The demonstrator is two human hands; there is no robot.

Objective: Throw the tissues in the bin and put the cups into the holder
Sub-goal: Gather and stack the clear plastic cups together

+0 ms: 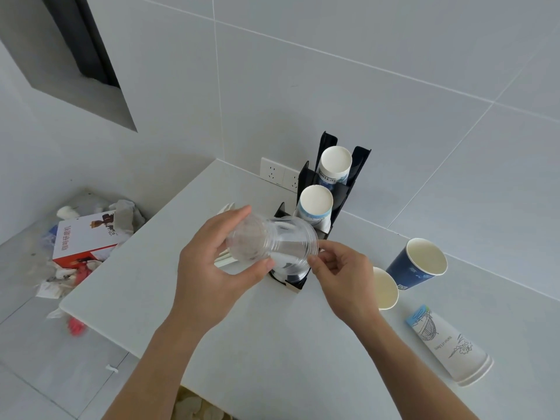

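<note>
Left hand (212,268) grips a clear cup (272,247); right hand (342,274) pinches its rim. The holder (330,189) stands just behind them. Three paper cups (421,265) sit right of the right hand.

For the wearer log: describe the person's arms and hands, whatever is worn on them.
Both forearms are bare up to the frame's bottom edge; no sleeves show. The left hand and right hand wear no gloves, and no rings, watch or bracelet are visible. Fingernails look short and unpainted.
</note>
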